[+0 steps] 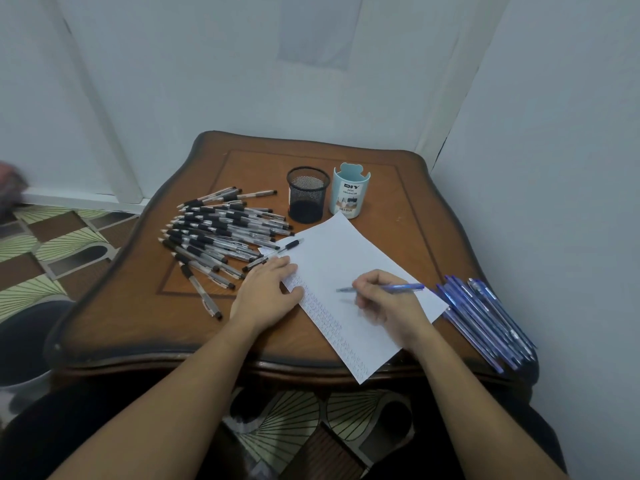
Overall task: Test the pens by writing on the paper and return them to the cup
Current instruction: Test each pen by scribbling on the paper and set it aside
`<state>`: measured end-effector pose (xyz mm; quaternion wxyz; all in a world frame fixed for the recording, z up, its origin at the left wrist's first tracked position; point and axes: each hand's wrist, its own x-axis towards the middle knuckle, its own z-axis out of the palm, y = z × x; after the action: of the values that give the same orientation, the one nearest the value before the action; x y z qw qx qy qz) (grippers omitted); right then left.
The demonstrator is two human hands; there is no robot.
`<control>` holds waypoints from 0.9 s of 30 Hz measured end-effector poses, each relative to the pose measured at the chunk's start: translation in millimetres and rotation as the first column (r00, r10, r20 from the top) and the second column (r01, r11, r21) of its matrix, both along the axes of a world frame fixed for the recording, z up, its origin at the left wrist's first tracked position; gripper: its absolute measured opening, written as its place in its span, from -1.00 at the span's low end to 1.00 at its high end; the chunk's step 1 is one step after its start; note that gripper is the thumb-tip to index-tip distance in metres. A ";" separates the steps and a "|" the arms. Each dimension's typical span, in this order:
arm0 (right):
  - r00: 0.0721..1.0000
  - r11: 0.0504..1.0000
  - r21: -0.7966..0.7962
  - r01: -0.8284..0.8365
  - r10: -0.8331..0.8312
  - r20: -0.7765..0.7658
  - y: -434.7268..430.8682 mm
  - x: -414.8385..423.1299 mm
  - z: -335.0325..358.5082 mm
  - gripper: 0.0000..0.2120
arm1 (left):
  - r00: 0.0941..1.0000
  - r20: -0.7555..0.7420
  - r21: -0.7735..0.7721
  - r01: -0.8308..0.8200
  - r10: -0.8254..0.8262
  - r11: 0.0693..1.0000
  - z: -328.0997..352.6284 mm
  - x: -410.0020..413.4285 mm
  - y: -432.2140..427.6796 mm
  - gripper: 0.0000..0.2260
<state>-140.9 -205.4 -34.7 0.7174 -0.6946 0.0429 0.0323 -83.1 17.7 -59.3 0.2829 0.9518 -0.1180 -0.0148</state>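
Note:
A white sheet of paper (pixel 346 268) lies slanted on the wooden table (pixel 145 306), with rows of small blue marks along its left edge. My right hand (pixel 388 306) grips a blue pen (pixel 401 288), its tip pointing left just over the paper. My left hand (pixel 270 292) rests flat on the paper's left edge. Behind the paper stand a black mesh cup (pixel 307 195) and a light blue organizer cup (pixel 348 192); neither shows any pens. Several clear pens with black grips (pixel 221 233) lie heaped at the left. Several blue pens (pixel 485 317) lie at the right edge.
The table stands in a corner, with walls close behind and to the right. Patterned floor tiles (pixel 52 244) show at the left and under the table. A dark round container (pixel 24 341) sits on the floor at the left.

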 end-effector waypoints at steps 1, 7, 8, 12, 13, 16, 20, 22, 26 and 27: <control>1.000 1.000 -0.023 0.001 -0.001 0.002 0.4 -1.9 -3.2 -0.83 | 1.000 0.000 0.001 -0.002 0.002 1.000 -0.3 0.1 0.1 -0.52; 0.997 0.963 -0.259 -0.076 0.075 -0.015 -1.0 -12.5 -5.9 -0.81 | 1.000 -0.001 0.002 -0.010 0.010 1.000 1.7 0.3 -0.8 -0.52; 0.997 0.952 -0.300 -0.070 0.075 0.006 -0.4 -13.0 -7.2 -0.78 | 1.000 -0.002 0.005 -0.010 0.010 1.000 1.8 0.3 -0.8 -0.52; 0.997 0.954 -0.297 -0.041 0.059 0.053 4.3 -13.5 -10.1 -0.77 | 1.000 -0.008 0.006 -0.020 0.020 1.000 0.4 0.8 -0.2 -0.52; 0.996 0.956 -0.287 -0.054 0.073 0.054 4.8 -13.6 -9.8 -0.78 | 1.000 -0.008 0.005 -0.023 0.023 1.000 0.0 1.2 0.1 -0.52; 0.993 0.949 -0.307 -0.076 0.100 0.064 5.9 -15.1 -9.9 -0.85 | 1.000 -0.013 0.001 -0.021 0.021 1.000 -0.3 1.7 -0.2 -0.53; 0.991 0.926 -0.373 -0.060 0.099 0.086 4.4 -17.6 -14.8 -0.93 | 1.000 -0.005 -0.004 -0.017 0.017 1.000 0.0 1.4 -0.8 -0.54; 0.992 0.918 -0.392 -0.065 0.104 0.078 3.1 -18.7 -15.9 -0.89 | 1.000 -0.003 -0.008 -0.016 0.016 1.000 0.6 0.9 -0.6 -0.54; 0.992 0.909 -0.406 -0.094 0.122 0.043 3.0 -19.1 -14.6 -0.96 | 1.000 -0.004 -0.013 -0.017 0.017 1.000 1.5 0.1 -1.2 -0.54; 0.992 0.907 -0.411 -0.093 0.118 0.036 3.2 -19.0 -14.6 -0.95 | 1.000 -0.005 -0.012 -0.018 0.018 1.000 1.6 0.0 -1.3 -0.54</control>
<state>-159.9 -202.1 -49.2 0.5546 -0.8310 -0.0105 0.0406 -83.0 16.4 -57.7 0.2889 0.9510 -0.1089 -0.0140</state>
